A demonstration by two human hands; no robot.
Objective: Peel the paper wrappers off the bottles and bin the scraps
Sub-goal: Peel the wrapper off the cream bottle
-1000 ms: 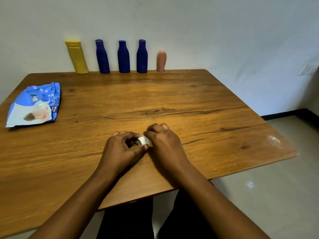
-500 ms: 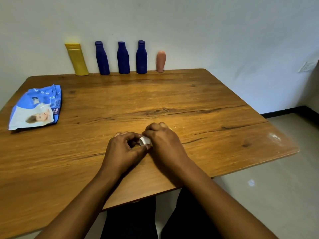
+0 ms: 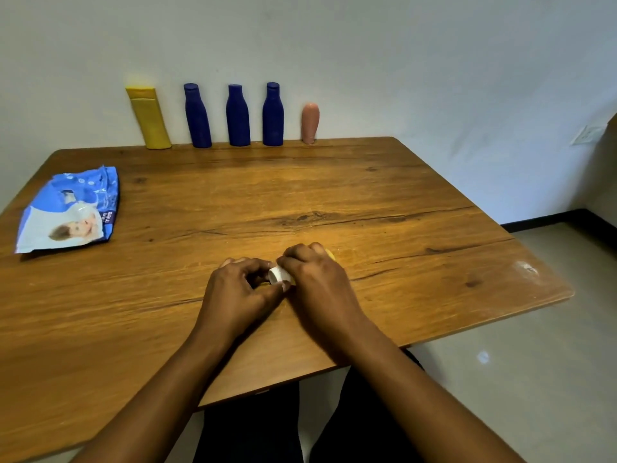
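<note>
Centrally, right hand (image 3: 317,282) curled round a white-capped bottle (image 3: 278,275), left hand (image 3: 237,289) apparently pinching its cap end.

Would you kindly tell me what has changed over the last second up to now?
Nothing visibly moved. The left hand and right hand keep gripping the small white-capped bottle at the table; the row of bottles and blue packet stayed put.
</note>
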